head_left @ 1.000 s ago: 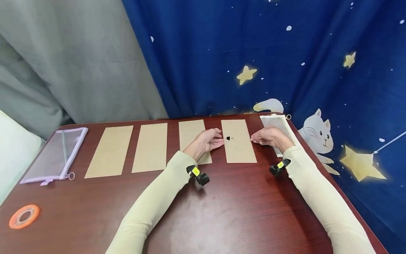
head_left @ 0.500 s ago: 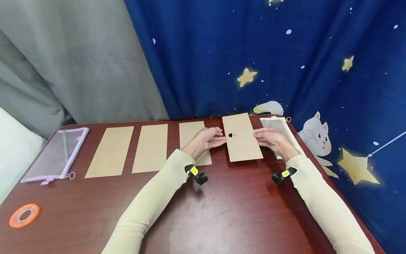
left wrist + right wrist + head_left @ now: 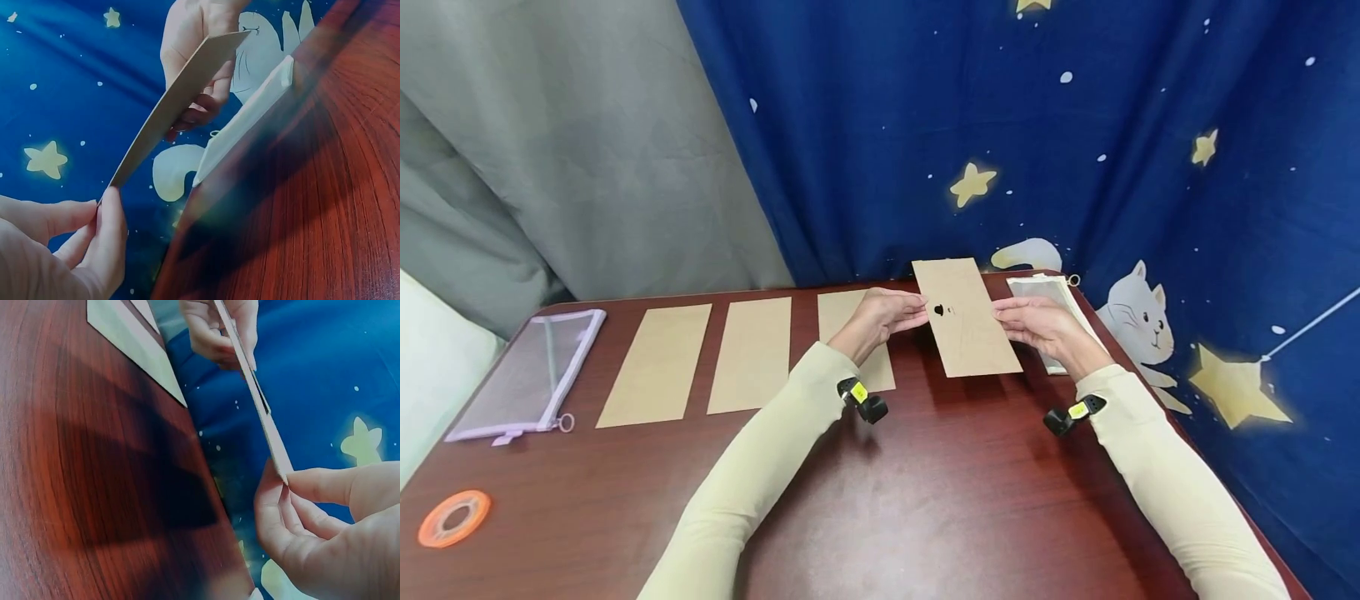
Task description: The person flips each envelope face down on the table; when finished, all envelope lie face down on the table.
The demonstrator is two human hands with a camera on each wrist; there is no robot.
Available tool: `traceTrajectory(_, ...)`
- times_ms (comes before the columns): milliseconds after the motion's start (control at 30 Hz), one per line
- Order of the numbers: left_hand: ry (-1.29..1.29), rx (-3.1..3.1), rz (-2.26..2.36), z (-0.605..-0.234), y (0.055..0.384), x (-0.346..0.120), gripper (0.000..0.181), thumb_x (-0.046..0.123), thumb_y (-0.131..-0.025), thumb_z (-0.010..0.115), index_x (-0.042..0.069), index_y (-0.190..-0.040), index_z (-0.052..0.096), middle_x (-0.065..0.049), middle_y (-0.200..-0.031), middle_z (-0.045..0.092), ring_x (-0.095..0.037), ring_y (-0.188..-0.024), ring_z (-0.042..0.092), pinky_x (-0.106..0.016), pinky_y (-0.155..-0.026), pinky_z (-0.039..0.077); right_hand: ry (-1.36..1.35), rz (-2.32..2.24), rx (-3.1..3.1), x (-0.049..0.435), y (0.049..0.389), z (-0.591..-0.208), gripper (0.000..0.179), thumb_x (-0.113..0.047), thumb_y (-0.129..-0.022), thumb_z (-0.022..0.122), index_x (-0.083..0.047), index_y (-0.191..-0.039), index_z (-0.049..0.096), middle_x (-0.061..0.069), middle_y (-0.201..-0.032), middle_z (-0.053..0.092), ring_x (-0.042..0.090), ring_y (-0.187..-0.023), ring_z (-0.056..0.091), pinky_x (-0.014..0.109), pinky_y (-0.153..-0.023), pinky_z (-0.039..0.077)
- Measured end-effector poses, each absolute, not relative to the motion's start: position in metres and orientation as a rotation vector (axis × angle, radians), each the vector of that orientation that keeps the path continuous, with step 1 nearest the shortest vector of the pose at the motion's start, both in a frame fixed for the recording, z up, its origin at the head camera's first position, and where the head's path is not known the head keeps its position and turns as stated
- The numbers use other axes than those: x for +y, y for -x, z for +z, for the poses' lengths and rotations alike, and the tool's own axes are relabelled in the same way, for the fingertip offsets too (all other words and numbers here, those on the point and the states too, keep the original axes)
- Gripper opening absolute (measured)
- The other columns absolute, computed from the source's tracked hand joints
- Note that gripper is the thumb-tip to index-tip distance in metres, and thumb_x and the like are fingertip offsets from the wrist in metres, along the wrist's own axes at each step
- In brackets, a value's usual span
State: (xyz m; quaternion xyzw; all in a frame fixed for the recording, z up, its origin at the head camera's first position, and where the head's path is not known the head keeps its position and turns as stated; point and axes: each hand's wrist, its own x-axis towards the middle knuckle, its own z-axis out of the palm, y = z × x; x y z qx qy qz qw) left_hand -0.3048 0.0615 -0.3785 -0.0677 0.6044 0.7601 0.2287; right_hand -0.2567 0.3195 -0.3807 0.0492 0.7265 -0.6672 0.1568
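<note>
A thin, stiff tan kraft-paper rectangle (image 3: 973, 337) with a small black mark is held up off the table, its far end raised toward the curtain. My left hand (image 3: 880, 321) pinches its left edge between thumb and fingers. On the opposite edge, my right hand (image 3: 1041, 327) pinches it the same way. Seen almost edge-on in the left wrist view, the kraft-paper rectangle (image 3: 164, 119) looks flat and slim. The right wrist view shows the thumb and fingertips of my right hand (image 3: 331, 515) closed on its edge.
Three similar plain tan rectangles lie in a row to the left, the nearest (image 3: 880, 375) partly behind my left hand. A white-edged mesh zipper pouch (image 3: 1051, 287) lies at the right edge, a lilac mesh pouch (image 3: 520, 375) far left. An orange ring (image 3: 430, 529) sits front left.
Both hands have lifted the marked kraft-paper rectangle from the table and tilted it, far end up. The right hand has moved from beside its edge to pinching it.
</note>
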Motion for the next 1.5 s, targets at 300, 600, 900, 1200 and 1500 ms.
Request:
traceTrajectory(300,0.119,1.707,2.156,-0.367,0.3,0.063,0.029,-0.013,-0.086,0.068,-0.016,-0.115,0.067,-0.03,-0.113,0.071,-0.015,-0.066,0.072,-0.03,-0.074,0.064,0.02,-1.39,2.936,0.291,0.237,-0.363,0.033,-0.015,-0.098,0.064,0.01,-0.119,0.067,0.013,-0.1,0.076,0.013,-0.082,0.07,0.015,-0.071,0.052)
traceTrajectory(600,0.129,1.759,2.196,-0.355,0.293,0.063,0.027,-0.011,-0.087,0.066,-0.015,-0.113,0.067,-0.032,-0.115,0.069,-0.014,-0.065,0.072,-0.03,-0.076,0.064,0.357,-0.618,3.419,0.205,0.2,-0.334,0.016,-0.023,-0.09,0.077,-0.007,-0.092,0.081,0.012,-0.08,0.073,0.029,-0.074,0.068,0.043,-0.062,0.055)
traceTrajectory(900,0.14,1.721,2.21,-0.353,0.287,0.056,0.024,-0.005,-0.089,0.07,-0.013,-0.112,0.07,-0.03,-0.113,0.071,-0.021,-0.078,0.077,-0.031,-0.078,0.064,0.23,-0.263,3.651,0.185,0.196,-0.343,0.013,-0.006,-0.089,0.068,0.003,-0.082,0.073,0.018,-0.077,0.066,0.04,-0.074,0.067,0.053,-0.06,0.059)
traceTrajectory(1200,0.18,1.513,2.112,-0.378,0.278,0.071,0.049,0.024,-0.109,0.044,-0.011,-0.144,0.046,-0.033,-0.149,0.047,-0.04,-0.137,0.051,-0.044,-0.113,0.047,0.093,-0.601,3.716,0.199,0.206,-0.319,0.02,-0.004,-0.087,0.062,-0.005,-0.069,0.07,0.017,-0.072,0.069,0.042,-0.072,0.068,0.055,-0.061,0.055)
traceTrajectory(1500,0.227,1.171,2.196,-0.396,0.277,0.086,0.052,0.024,-0.111,0.034,-0.014,-0.147,0.039,-0.032,-0.151,0.044,-0.039,-0.141,0.047,-0.047,-0.12,0.039,-0.032,-0.762,3.624,0.201,0.206,-0.315,0.015,-0.006,-0.09,0.064,-0.002,-0.081,0.075,0.016,-0.08,0.074,0.039,-0.079,0.069,0.052,-0.068,0.055)
